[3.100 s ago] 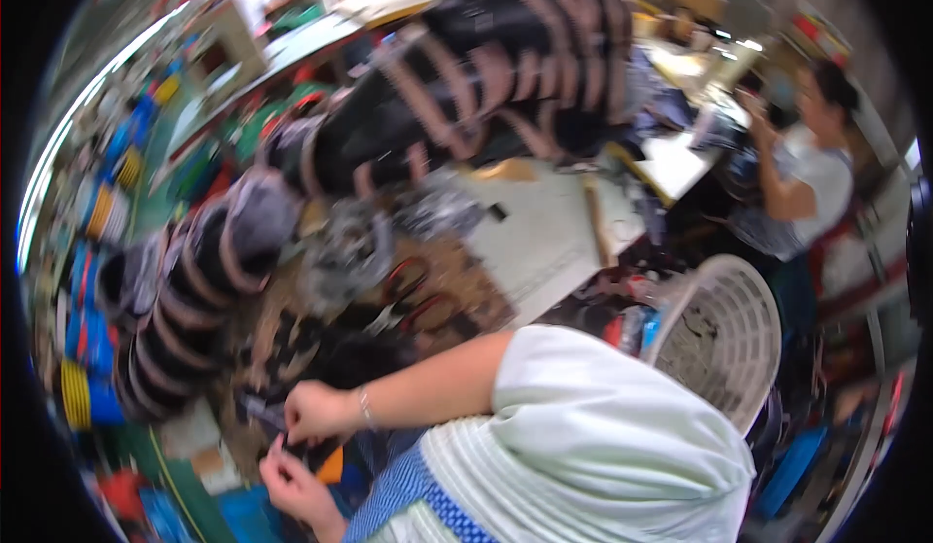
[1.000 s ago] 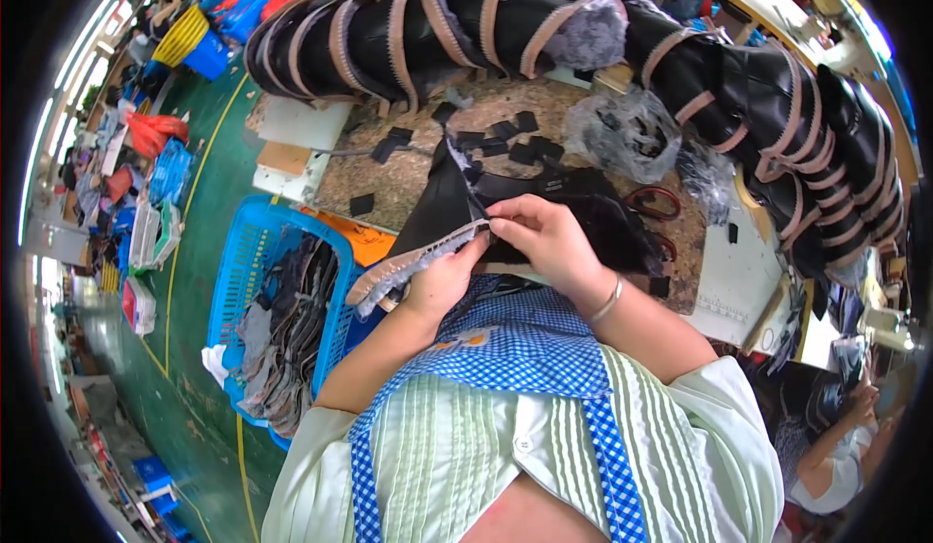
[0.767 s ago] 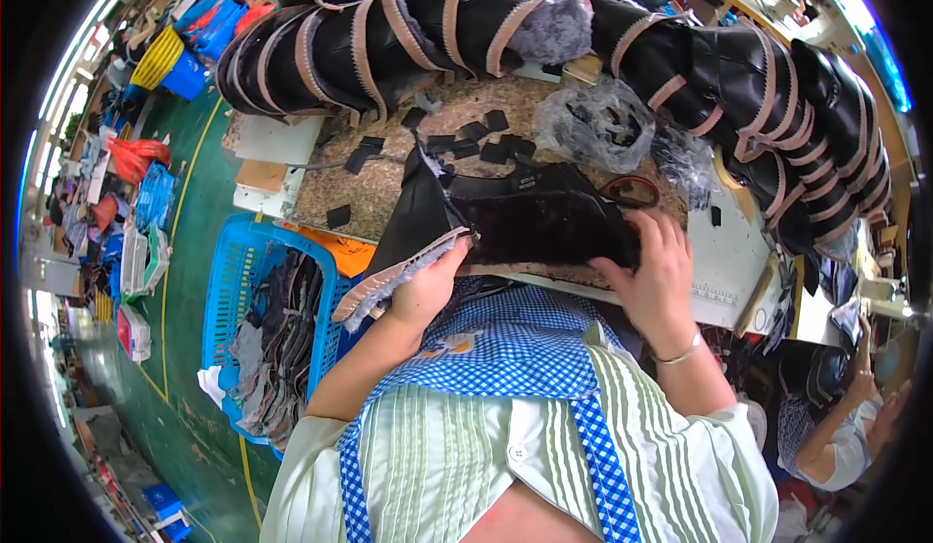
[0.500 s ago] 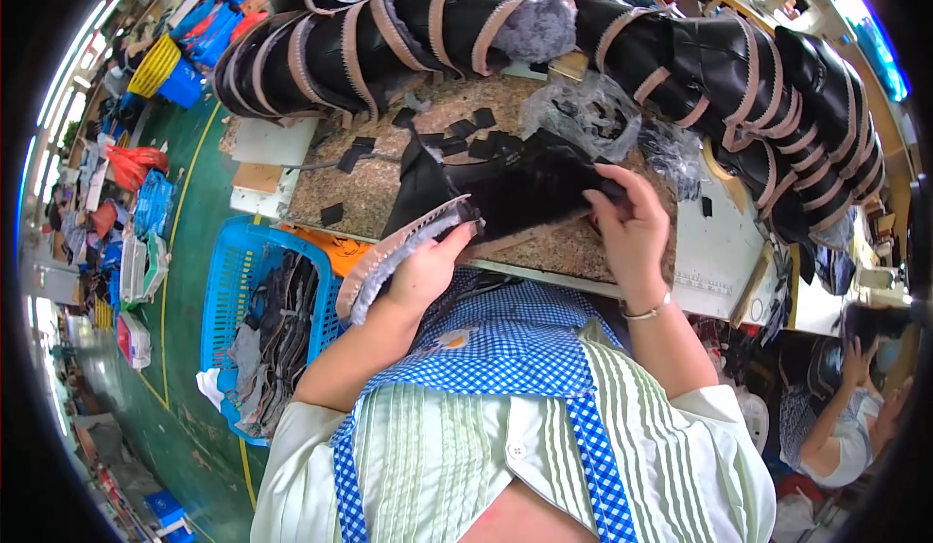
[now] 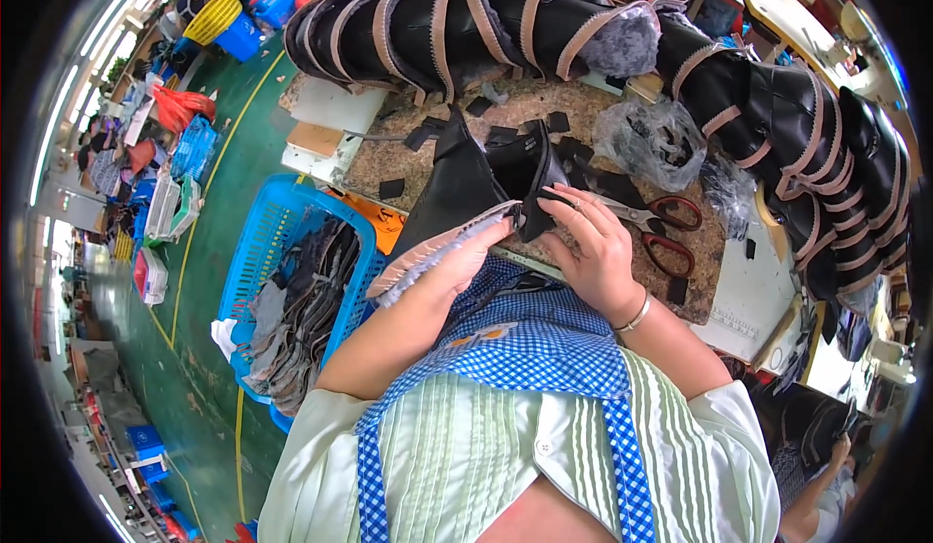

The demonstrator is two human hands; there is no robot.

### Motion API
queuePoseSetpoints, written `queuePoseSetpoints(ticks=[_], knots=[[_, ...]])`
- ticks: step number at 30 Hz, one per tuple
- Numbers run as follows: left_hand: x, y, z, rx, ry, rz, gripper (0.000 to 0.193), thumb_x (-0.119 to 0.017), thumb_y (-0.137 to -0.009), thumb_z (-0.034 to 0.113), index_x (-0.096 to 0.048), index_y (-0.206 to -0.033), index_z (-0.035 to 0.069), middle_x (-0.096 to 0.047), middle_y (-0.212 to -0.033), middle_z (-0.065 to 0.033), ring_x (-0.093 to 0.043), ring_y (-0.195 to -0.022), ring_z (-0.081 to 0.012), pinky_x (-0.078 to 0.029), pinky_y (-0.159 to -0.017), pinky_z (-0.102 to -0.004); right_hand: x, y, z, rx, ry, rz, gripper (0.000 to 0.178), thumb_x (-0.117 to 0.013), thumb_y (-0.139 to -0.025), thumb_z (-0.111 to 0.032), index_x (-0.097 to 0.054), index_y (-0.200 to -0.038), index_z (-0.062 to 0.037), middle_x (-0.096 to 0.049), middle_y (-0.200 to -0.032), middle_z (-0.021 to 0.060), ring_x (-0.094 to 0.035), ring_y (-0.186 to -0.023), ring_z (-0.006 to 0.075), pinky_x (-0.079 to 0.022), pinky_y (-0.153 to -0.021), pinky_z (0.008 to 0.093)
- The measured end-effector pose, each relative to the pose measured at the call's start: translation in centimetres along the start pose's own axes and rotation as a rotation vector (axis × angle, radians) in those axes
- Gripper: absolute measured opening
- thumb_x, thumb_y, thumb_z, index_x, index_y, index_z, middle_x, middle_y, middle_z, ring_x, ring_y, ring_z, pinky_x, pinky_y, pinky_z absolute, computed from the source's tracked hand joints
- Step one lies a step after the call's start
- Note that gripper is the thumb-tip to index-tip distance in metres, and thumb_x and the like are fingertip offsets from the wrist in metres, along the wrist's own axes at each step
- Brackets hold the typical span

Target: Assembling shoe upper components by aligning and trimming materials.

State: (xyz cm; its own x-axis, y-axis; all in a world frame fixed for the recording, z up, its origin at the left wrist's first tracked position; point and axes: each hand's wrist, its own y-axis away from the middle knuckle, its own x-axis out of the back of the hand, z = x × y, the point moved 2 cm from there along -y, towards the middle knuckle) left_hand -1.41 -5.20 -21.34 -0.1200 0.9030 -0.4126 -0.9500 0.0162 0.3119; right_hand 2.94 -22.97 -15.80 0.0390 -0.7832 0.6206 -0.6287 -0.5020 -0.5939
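A black boot upper (image 5: pixel 442 188) with grey fleece lining and a tan zigzag-cut edge is held over the near side of a speckled stone slab (image 5: pixel 389 140). My left hand (image 5: pixel 452 263) grips its lined near edge, thumb on top. My right hand (image 5: pixel 598 251) has its fingers bent together on the upper's right edge, close to my left fingertips. What lies under those fingers is hidden. Scissors (image 5: pixel 641 218) with dark red handles lie on the slab just right of my right hand. Several small black patches (image 5: pixel 391 188) are scattered around the upper.
Finished-looking black uppers (image 5: pixel 413 37) are stacked in a row along the back, with more uppers (image 5: pixel 777 105) at the right. Crumpled clear plastic (image 5: pixel 651 140) lies before them. A blue basket (image 5: pixel 233 276) of fleece pieces stands left. Another person's arm (image 5: pixel 831 470) shows lower right.
My right hand has come in toward my left, and the upper's spread right part has folded inward with it. The scissors are now uncovered. The whole view has shifted somewhat.
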Motion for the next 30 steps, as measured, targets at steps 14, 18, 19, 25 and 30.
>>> queuePoseSetpoints(ticks=[14,18,19,25,30], knots=[[5.5,-4.4,-7.4,-0.278,-0.715,-0.012,0.038,-0.057,-0.090,0.019,-0.056,-0.123,0.002,-0.059,-0.120,-0.0086,-0.054,-0.113,-0.0172,-0.039,-0.103,-0.0336,0.9,0.3,0.8,-0.009,-0.041,0.082,0.032,-0.062,-0.074,0.005,-0.065,-0.105,-0.0029,-0.064,-0.106,0.0144,-0.063,-0.092,0.0330,-0.052,-0.081,0.0359],[5.5,-5.9,-9.6,-0.187,-0.011,0.007,0.032,-0.062,-0.087,0.022,-0.063,-0.113,0.005,-0.064,-0.107,-0.0098,-0.061,-0.097,-0.0199,-0.048,-0.088,-0.0347,-0.1,3.1,2.3,-0.548,-0.373,0.312,0.027,-0.070,-0.083,-0.007,-0.051,-0.101,-0.0018,-0.051,-0.070,0.0008,-0.053,-0.064,0.0064,-0.043,-0.052,0.0188],[4.8,-5.5,-8.6,-0.273,-0.481,0.107,0.029,-0.064,-0.086,0.022,-0.065,-0.110,0.005,-0.066,-0.102,-0.0111,-0.063,-0.091,-0.0215,-0.050,-0.081,-0.0352,-0.3,3.9,2.5,-0.838,-0.645,0.199,0.022,-0.069,-0.085,-0.011,-0.051,-0.097,-0.0029,-0.053,-0.075,0.0013,-0.052,-0.063,0.0071,-0.042,-0.053,0.0186],[3.3,-4.2,-5.9,-0.689,-0.924,0.163,0.019,-0.064,-0.085,0.017,-0.068,-0.099,0.006,-0.067,-0.090,-0.0101,-0.064,-0.078,-0.0249,-0.050,-0.069,-0.0373,-1.4,2.7,-0.3,-1.258,-1.608,-0.080,0.022,-0.055,-0.096,-0.021,-0.059,-0.101,-0.0010,-0.061,-0.089,0.0051,-0.058,-0.077,0.0127,-0.048,-0.069,0.0237],[1.2,-2.8,-2.7,-0.579,-0.827,0.084,0.018,-0.063,-0.085,0.016,-0.067,-0.098,0.005,-0.067,-0.092,-0.0096,-0.065,-0.081,-0.0224,-0.051,-0.071,-0.0363,-2.2,1.8,0.5,-1.165,-1.611,0.050,0.016,-0.061,-0.091,-0.008,-0.063,-0.103,0.0018,-0.062,-0.084,0.0041,-0.056,-0.074,0.0101,-0.046,-0.065,0.0207]])
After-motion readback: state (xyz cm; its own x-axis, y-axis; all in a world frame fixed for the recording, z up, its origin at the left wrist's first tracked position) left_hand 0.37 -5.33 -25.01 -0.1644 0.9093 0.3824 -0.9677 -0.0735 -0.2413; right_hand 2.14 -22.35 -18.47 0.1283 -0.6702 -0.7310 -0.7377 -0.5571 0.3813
